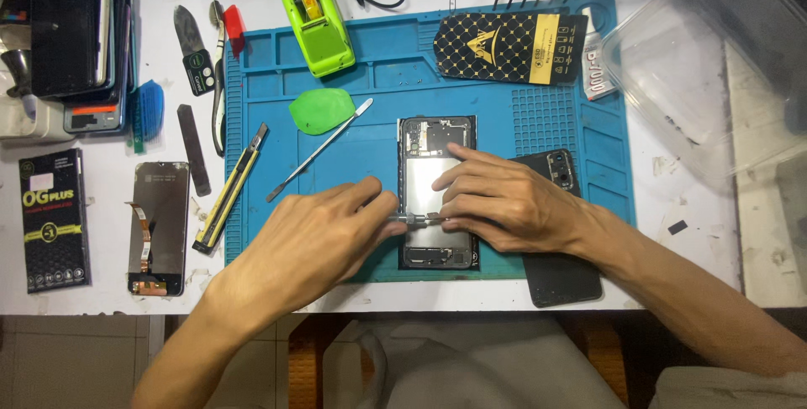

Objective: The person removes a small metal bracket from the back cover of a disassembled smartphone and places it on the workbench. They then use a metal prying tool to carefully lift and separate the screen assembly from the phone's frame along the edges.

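On my cluttered white surface (109,136) and blue mat (345,165), my left hand (315,237) and right hand (500,199) pinch a small tool (418,220) over the opened phone (436,190), its tip hidden

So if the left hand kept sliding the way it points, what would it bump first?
Probably the right hand. The left hand points right across the opened phone, and both pinch a small metal tool there.

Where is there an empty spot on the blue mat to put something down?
Bare blue mat lies between the utility knife and the left hand. The right edge past the back cover is free. Crowded: around the opened phone.
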